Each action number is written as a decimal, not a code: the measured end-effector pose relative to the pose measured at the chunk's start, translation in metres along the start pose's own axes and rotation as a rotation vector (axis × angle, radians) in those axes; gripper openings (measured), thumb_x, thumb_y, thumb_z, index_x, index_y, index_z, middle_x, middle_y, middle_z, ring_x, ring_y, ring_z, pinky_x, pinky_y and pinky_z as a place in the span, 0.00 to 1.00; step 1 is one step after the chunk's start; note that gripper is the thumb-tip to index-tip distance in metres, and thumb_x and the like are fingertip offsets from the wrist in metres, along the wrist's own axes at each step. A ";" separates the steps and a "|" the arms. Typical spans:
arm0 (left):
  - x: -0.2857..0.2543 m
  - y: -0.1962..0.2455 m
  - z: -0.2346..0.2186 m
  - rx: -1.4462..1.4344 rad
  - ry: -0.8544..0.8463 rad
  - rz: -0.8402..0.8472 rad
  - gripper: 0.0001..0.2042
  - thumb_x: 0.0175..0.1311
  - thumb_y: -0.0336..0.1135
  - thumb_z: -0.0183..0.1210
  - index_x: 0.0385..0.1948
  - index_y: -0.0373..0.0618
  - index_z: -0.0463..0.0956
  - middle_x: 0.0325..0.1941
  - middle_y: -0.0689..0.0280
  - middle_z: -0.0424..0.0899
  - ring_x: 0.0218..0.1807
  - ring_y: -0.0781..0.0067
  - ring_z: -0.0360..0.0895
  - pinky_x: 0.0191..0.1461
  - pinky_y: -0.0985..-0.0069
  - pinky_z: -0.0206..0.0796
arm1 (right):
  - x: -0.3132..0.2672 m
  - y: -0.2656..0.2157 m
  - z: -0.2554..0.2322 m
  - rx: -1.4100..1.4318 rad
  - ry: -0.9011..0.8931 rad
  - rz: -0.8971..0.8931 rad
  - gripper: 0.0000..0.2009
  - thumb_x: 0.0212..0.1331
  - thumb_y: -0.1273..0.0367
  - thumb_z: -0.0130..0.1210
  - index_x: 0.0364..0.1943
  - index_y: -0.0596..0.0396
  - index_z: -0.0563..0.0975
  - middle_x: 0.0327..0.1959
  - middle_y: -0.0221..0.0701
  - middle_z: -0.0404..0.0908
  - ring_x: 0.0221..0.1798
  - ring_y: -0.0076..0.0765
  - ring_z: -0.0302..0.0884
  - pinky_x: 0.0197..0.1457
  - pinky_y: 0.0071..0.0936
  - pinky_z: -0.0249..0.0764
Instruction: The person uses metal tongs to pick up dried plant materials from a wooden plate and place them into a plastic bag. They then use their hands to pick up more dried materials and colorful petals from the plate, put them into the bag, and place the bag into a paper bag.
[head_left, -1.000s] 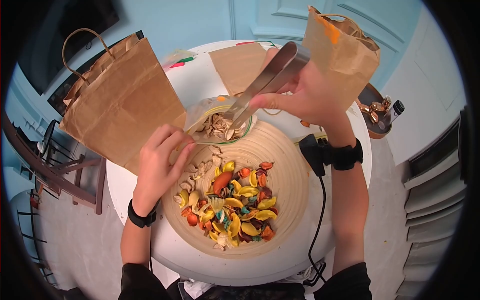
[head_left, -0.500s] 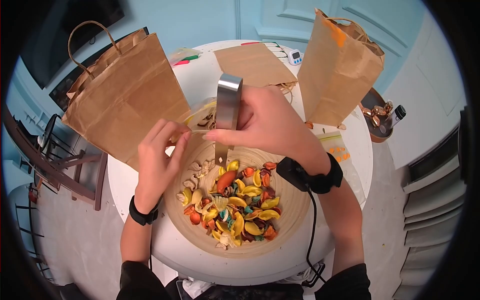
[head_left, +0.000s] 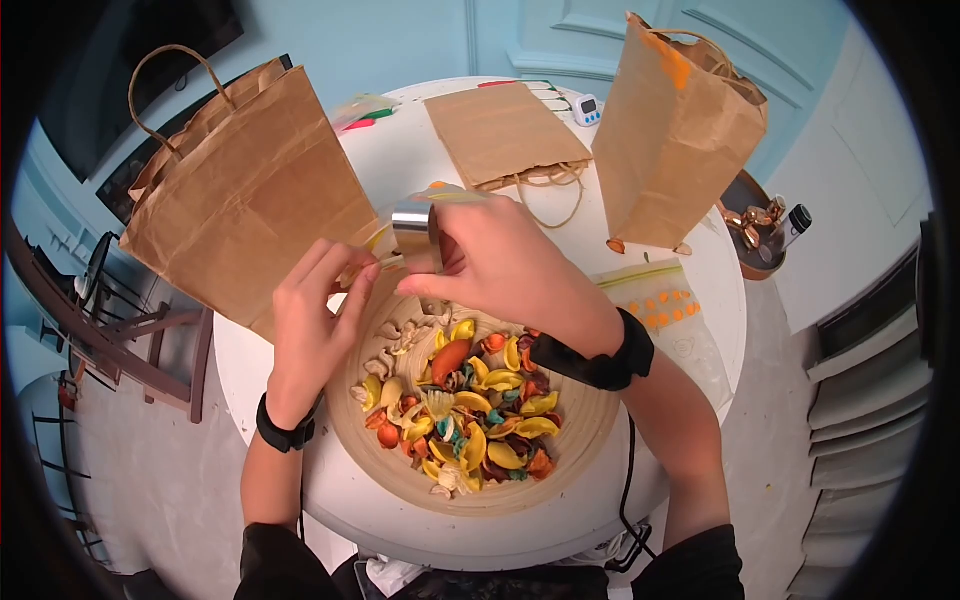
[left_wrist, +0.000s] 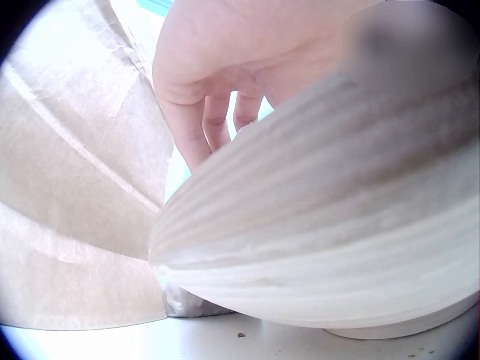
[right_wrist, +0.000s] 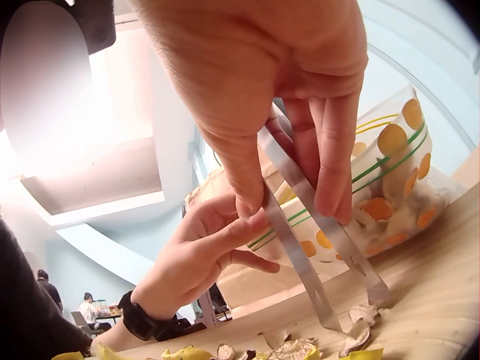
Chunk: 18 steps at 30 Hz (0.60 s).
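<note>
Metal tongs are gripped in my right hand, above the back left of a round wooden plate. In the right wrist view the tongs point down, with their tips at pale dried petals on the plate. My left hand pinches the edge of a clear zip bag with orange dots; pale pieces lie inside it. Yellow, orange and teal dried petals are heaped on the plate. In the left wrist view the plate's ribbed underside hides part of my left hand.
Brown paper bags stand at the left and right. A flat paper bag and a small timer lie at the back of the white table. Another dotted zip bag lies at the right; a black cable hangs nearby.
My right hand has brought the tongs down from above the zip bag's opening and leftward to the plate's back left. My left hand has stayed nearly still at the bag's edge.
</note>
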<state>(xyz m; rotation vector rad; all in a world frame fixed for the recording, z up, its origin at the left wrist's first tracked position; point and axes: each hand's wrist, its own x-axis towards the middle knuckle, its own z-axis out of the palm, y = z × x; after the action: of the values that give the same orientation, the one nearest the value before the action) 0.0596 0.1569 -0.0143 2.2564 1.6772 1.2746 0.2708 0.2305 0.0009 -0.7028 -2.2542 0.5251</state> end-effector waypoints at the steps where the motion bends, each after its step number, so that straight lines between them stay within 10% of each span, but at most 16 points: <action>1: 0.001 0.000 0.000 -0.004 0.000 -0.003 0.03 0.68 0.26 0.64 0.38 0.38 0.82 0.37 0.61 0.84 0.36 0.63 0.83 0.38 0.72 0.77 | 0.001 0.000 -0.001 0.024 -0.006 0.019 0.22 0.52 0.57 0.74 0.32 0.64 0.79 0.24 0.41 0.83 0.28 0.45 0.83 0.35 0.35 0.78; 18: -0.001 0.001 -0.001 0.013 -0.041 -0.027 0.03 0.69 0.28 0.63 0.37 0.38 0.81 0.39 0.64 0.85 0.41 0.67 0.83 0.42 0.73 0.75 | 0.002 0.008 -0.003 0.140 -0.018 0.060 0.22 0.48 0.59 0.76 0.27 0.63 0.77 0.21 0.42 0.81 0.27 0.51 0.81 0.35 0.41 0.76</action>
<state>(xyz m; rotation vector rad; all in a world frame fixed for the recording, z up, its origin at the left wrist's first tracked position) 0.0598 0.1550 -0.0140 2.2429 1.7006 1.2067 0.2749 0.2388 -0.0005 -0.6977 -2.1936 0.7135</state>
